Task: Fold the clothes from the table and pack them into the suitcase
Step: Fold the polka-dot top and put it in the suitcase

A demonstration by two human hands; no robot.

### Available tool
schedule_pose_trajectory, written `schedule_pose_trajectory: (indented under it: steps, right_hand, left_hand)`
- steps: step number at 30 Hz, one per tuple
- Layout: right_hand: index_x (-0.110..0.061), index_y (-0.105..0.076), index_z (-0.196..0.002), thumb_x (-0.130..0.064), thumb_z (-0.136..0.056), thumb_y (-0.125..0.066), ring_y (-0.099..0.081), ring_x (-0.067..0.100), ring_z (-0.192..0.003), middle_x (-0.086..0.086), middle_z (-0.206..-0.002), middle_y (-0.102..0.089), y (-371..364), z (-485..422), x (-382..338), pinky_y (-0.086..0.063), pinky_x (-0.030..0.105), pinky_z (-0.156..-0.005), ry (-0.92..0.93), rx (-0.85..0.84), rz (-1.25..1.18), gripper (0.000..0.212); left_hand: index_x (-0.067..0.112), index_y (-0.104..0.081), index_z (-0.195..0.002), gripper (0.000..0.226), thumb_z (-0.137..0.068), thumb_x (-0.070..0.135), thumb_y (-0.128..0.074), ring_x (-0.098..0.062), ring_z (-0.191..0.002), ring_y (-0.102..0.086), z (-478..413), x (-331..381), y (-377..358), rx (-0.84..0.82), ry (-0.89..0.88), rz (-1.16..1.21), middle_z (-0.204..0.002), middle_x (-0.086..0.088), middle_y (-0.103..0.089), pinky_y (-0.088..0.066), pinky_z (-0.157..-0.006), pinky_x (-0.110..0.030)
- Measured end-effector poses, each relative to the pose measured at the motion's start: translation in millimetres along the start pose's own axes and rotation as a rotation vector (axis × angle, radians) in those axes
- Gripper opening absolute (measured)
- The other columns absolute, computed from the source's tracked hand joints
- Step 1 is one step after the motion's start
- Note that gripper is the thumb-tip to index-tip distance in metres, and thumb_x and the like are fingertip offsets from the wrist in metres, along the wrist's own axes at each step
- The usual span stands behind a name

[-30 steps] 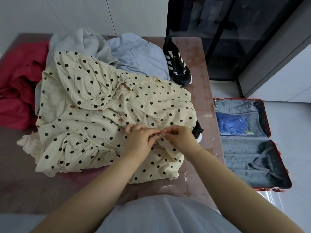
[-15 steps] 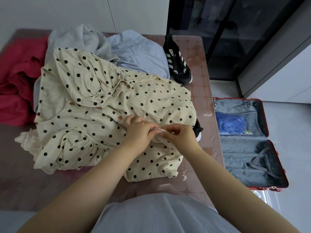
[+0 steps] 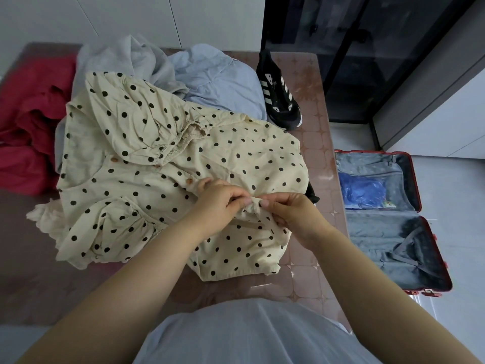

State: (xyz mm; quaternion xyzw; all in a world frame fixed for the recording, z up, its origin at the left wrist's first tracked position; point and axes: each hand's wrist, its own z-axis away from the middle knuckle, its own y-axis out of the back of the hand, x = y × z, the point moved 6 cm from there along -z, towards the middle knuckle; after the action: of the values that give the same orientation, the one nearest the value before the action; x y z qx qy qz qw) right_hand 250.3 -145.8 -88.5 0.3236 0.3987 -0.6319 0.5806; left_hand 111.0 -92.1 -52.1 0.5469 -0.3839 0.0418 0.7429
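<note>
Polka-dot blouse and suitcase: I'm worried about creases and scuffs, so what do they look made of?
Polka-dot blouse: thin matte woven cloth, perhaps cotton or linen, rumpled in fine creases. Suitcase: rigid red rim, plastic or metal unclear; grey cloth lining, sagging in folds.

The blouse is cream with black polka dots, the shoe black with white stripes, the suitcase red.
</note>
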Motion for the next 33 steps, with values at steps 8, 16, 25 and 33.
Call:
schedule_pose_trajectory:
  steps: [8, 16, 25, 33]
  right_hand:
    - [-0.007, -0.074, -0.092, -0.011, -0.089, -0.061, -0.031, 0.008, -0.047, 0.004, -0.058, -0.041, 3.3, -0.2, 3.6, -0.028, 0.021, -0.051, 0.015, 0.065, -0.027, 0.014]
    - [-0.017, -0.074, -0.08, -0.006, -0.087, -0.064, -0.047, 0.006, -0.049, 0.0, -0.06, -0.058, 2.8, 3.8, -0.4, -0.038, 0.016, -0.05, 0.052, 0.062, -0.008, 0.015]
    - [-0.011, -0.073, -0.087, -0.002, -0.081, -0.07, -0.07, 0.019, -0.08, 0.011, -0.089, -0.073, -0.2, 6.5, -3.7, -0.056, 0.024, -0.077, 0.14, 0.139, -0.022, 0.012]
    - [-0.013, -0.075, -0.087, -0.008, -0.083, -0.069, -0.07, 0.02, -0.089, 0.005, -0.091, -0.074, -2.9, 8.6, -3.7, -0.053, 0.024, -0.082, 0.167, 0.145, 0.03, 0.009]
  left_hand:
    - [0.026, -0.068, -0.091, 0.02, -0.096, 0.026, -0.049, -0.004, -0.094, -0.043, -1.7, -1.9, -0.5, 0.009, 0.023, 0.047, -0.071, 0.018, -0.052, -0.01, -0.092, -0.019]
    - [0.033, -0.069, -0.096, 0.014, -0.091, 0.024, -0.059, 0.006, -0.089, -0.044, -2.3, -3.2, -1.0, -0.063, -0.027, 0.105, -0.079, 0.022, -0.057, -0.012, -0.1, -0.021]
    - [0.054, -0.058, -0.08, 0.029, -0.08, 0.028, -0.072, -0.009, -0.108, -0.05, 0.4, -6.7, -1.4, -0.051, 0.042, 0.213, -0.09, 0.026, -0.06, -0.026, -0.109, -0.043]
    - [0.031, -0.066, -0.09, 0.008, -0.089, 0.025, -0.062, 0.008, -0.089, -0.042, -0.8, -3.6, -2.9, -0.039, 0.042, 0.149, -0.08, 0.026, -0.054, -0.016, -0.088, -0.019]
